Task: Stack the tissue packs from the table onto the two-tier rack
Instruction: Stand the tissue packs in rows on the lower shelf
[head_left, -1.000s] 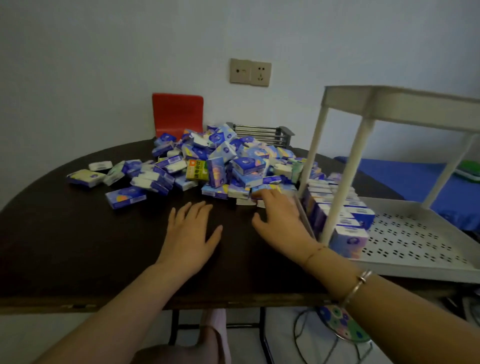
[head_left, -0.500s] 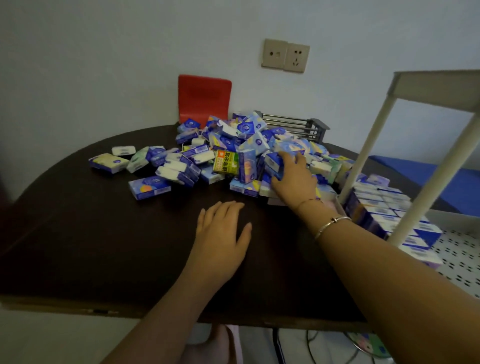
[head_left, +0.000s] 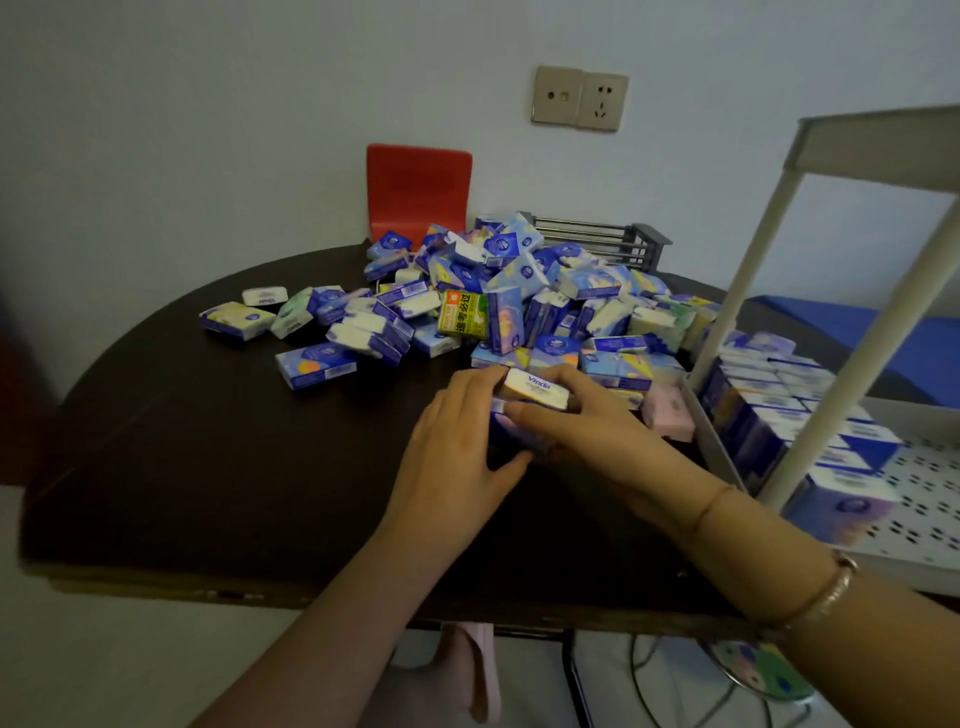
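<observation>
A heap of small blue and white tissue packs lies on the dark round table. The white two-tier rack stands at the right, its lower tier holding rows of upright packs. At the near edge of the heap, my right hand grips a small stack of tissue packs with a cream pack on top, thumb on the near side. My left hand presses against the stack's left side, thumb under its near edge.
A pink pack lies beside the rack's lower tray. A red chair back and a grey metal rack stand behind the heap at the wall. A blue surface lies behind the white rack.
My right hand has pulled back from the heap with a stack of packs. My left hand has left the bare table and come against that stack. The view has shifted.
</observation>
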